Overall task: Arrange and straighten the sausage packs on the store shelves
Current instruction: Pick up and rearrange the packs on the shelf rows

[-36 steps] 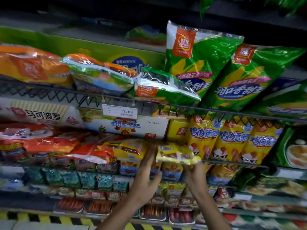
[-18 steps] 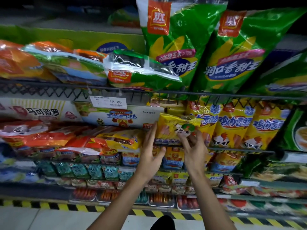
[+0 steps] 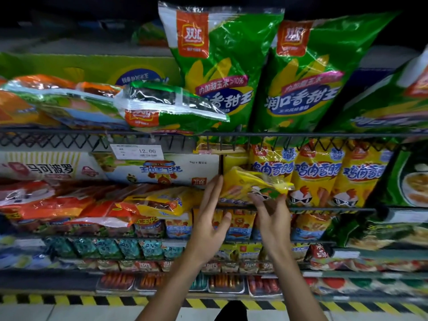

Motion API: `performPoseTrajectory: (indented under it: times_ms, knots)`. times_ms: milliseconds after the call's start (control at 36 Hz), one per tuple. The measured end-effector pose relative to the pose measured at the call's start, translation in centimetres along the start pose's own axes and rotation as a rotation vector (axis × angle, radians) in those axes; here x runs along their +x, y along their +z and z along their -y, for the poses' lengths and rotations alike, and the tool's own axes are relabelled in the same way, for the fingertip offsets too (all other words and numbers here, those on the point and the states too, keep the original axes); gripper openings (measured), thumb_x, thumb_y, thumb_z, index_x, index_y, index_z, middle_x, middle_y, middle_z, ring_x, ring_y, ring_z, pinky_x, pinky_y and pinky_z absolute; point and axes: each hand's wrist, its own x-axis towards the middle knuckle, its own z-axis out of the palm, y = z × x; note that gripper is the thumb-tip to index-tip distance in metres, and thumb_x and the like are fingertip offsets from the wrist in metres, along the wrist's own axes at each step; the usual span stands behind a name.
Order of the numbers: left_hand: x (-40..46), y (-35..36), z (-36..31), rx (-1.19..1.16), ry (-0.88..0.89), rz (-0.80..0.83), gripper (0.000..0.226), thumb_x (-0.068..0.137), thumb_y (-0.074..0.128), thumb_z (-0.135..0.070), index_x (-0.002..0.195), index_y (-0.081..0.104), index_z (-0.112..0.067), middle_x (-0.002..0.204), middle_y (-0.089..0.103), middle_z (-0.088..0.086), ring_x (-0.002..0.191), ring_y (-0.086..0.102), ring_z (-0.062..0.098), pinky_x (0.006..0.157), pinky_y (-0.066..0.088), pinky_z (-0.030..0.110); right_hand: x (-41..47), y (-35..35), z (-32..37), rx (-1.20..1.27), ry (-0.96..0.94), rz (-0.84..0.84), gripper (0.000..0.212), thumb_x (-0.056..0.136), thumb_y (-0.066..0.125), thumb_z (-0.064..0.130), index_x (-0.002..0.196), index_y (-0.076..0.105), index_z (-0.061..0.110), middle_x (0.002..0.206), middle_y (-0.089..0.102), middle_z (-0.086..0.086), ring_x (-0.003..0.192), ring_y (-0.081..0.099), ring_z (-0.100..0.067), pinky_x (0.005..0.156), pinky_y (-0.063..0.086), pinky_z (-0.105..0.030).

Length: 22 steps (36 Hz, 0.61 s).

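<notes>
The right hand (image 3: 274,220) has its fingertips (image 3: 256,198) pressed against the lower front of a yellow chicken-sausage pack (image 3: 250,184). This grip is a light pinch at the pack's bottom edge, not a full wrap. The left hand (image 3: 208,225) is held flat and spread, its fingers upright along the pack's left edge; whether they bear on the film or only stand just beside it cannot be told. The pack is tilted, top leaning toward the back, with its lower edge at the wire rail (image 3: 324,209) of the middle shelf, at the left end of a row of upright yellow packs (image 3: 317,174).

Risks, as judged from this position:

1. The hold is shallow and the film is glossy. If the right hand lets go before the pack stands against its neighbour, it could slide forward over the rail and drop to the shelves below.
2. Pushing the pack harder to the right could tip the standing row, which leans only on itself.
3. To the left, loose orange and yellow packs (image 3: 159,202) lie heaped near the left wrist; a careless sweep could drag them off.
4. Overhead, a green corn-sausage bag (image 3: 171,110) lies flat at the lip of the upper wire shelf (image 3: 69,133). Knocking that shelf could dislodge it.
</notes>
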Motion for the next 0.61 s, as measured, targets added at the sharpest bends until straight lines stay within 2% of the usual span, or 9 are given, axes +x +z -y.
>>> performPoseTrajectory:
  times_ms: [56,111,139,194,250,306,361,472,611]
  knots:
    - [-0.4,0.0,-0.8,-0.021,0.03,-0.056,0.067,0.103,0.056,-0.005,0.159,0.028,-0.029,0.167,0.02,-0.014,0.156,0.013,0.008,0.123,0.019,0.019,-0.9,-0.3,0.1,0.098,0.074,-0.066,0.032,0.088,0.068,0.041,0.101,0.06,0.013,0.085,0.067,-0.001,0.076,0.063,-0.001,0.07,0.048,-0.023]
    - [-1.0,0.3,-1.1,-0.073,0.038,-0.192,0.056,0.102,0.056,-0.003,0.153,0.043,-0.022,0.161,0.037,-0.009,0.152,0.029,0.014,0.12,0.03,0.026,-1.4,-0.7,0.3,0.169,0.111,-0.133,0.04,0.087,0.066,0.043,0.111,0.062,0.011,0.087,0.066,-0.004,0.075,0.061,-0.002,0.068,0.047,-0.014]
    - [-1.4,0.4,-1.1,-0.103,0.028,-0.242,0.049,0.103,0.057,-0.005,0.148,0.049,-0.021,0.155,0.045,-0.008,0.146,0.039,0.016,0.117,0.037,0.031,-1.7,-0.9,0.4,0.197,0.125,-0.167,0.041,0.087,0.064,0.044,0.111,0.062,0.011,0.088,0.064,-0.009,0.079,0.062,-0.007,0.069,0.047,-0.016]
    - [-2.4,0.7,-1.1,-0.139,-0.015,-0.261,0.035,0.103,0.056,-0.015,0.137,0.06,-0.023,0.136,0.06,-0.011,0.129,0.057,0.015,0.105,0.048,0.031,-2.3,-1.1,0.4,0.264,0.165,-0.24,0.042,0.09,0.062,0.042,0.111,0.058,0.006,0.099,0.064,-0.018,0.094,0.065,-0.015,0.078,0.051,-0.037]
    - [-3.5,1.2,-1.2,-0.114,-0.073,-0.198,0.025,0.103,0.057,-0.024,0.125,0.067,-0.027,0.114,0.07,-0.014,0.108,0.067,0.009,0.091,0.053,0.026,-2.8,-1.2,0.3,0.333,0.241,-0.286,0.054,0.096,0.062,0.039,0.127,0.05,-0.004,0.117,0.062,-0.025,0.107,0.064,-0.027,0.093,0.053,-0.054]
    - [-4.3,1.6,-1.2,-0.104,-0.164,-0.102,0.02,0.102,0.058,-0.035,0.117,0.071,-0.033,0.102,0.074,-0.015,0.095,0.07,0.004,0.082,0.055,0.027,-3.1,-1.4,0.3,0.471,0.274,-0.27,0.047,0.096,0.058,0.039,0.129,0.052,0.006,0.118,0.068,-0.006,0.101,0.073,-0.022,0.089,0.06,-0.039]
    - [-4.2,2.0,-1.7,-0.148,-0.272,0.022,0.024,0.098,0.06,-0.049,0.117,0.069,-0.039,0.105,0.074,-0.016,0.101,0.069,0.001,0.088,0.056,0.029,-3.4,-1.5,0.4,0.601,0.302,-0.213,0.031,0.099,0.054,0.036,0.121,0.054,0.014,0.116,0.069,0.004,0.1,0.074,-0.019,0.087,0.06,-0.033]
    - [-3.5,2.8,-3.5,-0.487,-0.524,0.226,0.035,0.091,0.063,-0.044,0.126,0.056,-0.04,0.121,0.066,-0.024,0.111,0.06,-0.015,0.088,0.049,0.01,-4.2,-1.3,0.6,0.818,0.36,-0.153,0.046,0.103,0.049,0.036,0.138,0.049,0.006,0.126,0.07,-0.01,0.111,0.071,-0.027,0.094,0.058,-0.039]
    - [-2.6,3.4,-4.2,-0.69,-0.538,0.093,0.071,0.077,0.081,-0.056,0.135,0.057,-0.022,0.134,0.067,-0.005,0.13,0.059,0.013,0.11,0.044,0.034,-4.9,-1.0,0.6,0.933,0.44,-0.067,0.035,0.103,0.048,0.033,0.12,0.052,0.002,0.096,0.076,-0.008,0.107,0.072,-0.03,0.092,0.059,-0.04]
